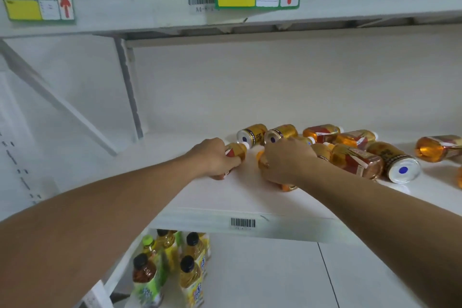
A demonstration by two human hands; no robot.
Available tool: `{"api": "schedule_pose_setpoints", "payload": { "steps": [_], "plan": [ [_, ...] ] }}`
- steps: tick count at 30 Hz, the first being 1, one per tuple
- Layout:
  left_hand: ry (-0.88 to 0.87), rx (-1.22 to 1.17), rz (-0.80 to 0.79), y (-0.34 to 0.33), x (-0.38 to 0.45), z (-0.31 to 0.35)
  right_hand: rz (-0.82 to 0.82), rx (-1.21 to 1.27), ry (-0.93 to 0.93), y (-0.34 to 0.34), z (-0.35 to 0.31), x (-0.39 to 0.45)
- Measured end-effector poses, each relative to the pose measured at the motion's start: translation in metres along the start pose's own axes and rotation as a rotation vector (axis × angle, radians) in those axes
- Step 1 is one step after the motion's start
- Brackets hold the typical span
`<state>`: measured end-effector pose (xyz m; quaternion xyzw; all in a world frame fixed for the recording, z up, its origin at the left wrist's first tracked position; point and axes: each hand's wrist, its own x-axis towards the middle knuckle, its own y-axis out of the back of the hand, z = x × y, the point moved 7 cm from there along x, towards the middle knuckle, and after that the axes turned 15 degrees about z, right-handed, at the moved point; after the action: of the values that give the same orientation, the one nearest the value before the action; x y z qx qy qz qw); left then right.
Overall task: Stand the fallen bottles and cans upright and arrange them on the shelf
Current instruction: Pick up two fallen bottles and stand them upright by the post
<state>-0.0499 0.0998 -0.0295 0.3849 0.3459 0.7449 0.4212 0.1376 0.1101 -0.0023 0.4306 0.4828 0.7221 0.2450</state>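
Several amber drink bottles and gold cans lie on their sides on the white shelf (225,197). My left hand (216,156) is closed around one fallen amber bottle (237,150) with a white cap, near the shelf's left front. My right hand (287,160) grips a second fallen amber bottle (286,186), mostly hidden under the palm. Behind the hands lie two gold cans (252,134) (281,132) with their ends toward me. To the right lie more amber bottles (355,160) (322,132) and a dark gold can (395,162).
Another fallen bottle (437,149) lies at the far right. The upper shelf edge (150,7) carries price labels and overhangs closely. A slanted bracket (62,107) and upright post (128,87) stand at the left. Upright juice bottles (170,267) fill the lower shelf.
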Motion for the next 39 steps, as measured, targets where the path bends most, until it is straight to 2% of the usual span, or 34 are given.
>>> {"api": "schedule_pose_setpoints", "payload": {
  "steps": [3,6,8,10,12,16,19,22,29,39],
  "plan": [
    [0.042,-0.225,0.018,0.03,0.012,-0.035,-0.054,0.096,-0.14,0.002,-0.001,0.015],
    [0.049,-0.414,0.16,0.076,0.033,-0.077,0.045,0.276,-0.236,0.019,-0.01,0.042],
    [0.063,-0.513,0.252,0.104,0.048,-0.105,0.12,0.501,-0.3,0.027,-0.027,0.061],
    [0.077,-0.61,0.275,0.116,0.061,-0.131,0.17,0.79,-0.355,0.025,-0.05,0.078],
    [0.083,-0.667,0.265,0.115,0.069,-0.155,0.234,0.945,-0.402,0.017,-0.074,0.092],
    [0.134,-0.775,0.199,0.089,0.074,-0.194,0.349,1.099,-0.413,-0.013,-0.124,0.115],
    [0.138,-0.76,0.208,0.071,0.078,-0.212,0.328,1.219,-0.455,-0.044,-0.148,0.13],
    [0.133,-0.717,0.24,0.065,0.086,-0.22,0.303,1.258,-0.469,-0.067,-0.162,0.142],
    [0.101,-0.656,0.205,0.059,0.106,-0.223,0.326,1.284,-0.415,-0.086,-0.184,0.165],
    [-0.045,-0.538,0.19,0.049,0.111,-0.217,0.356,1.087,-0.354,-0.107,-0.189,0.182]
  ]
}}
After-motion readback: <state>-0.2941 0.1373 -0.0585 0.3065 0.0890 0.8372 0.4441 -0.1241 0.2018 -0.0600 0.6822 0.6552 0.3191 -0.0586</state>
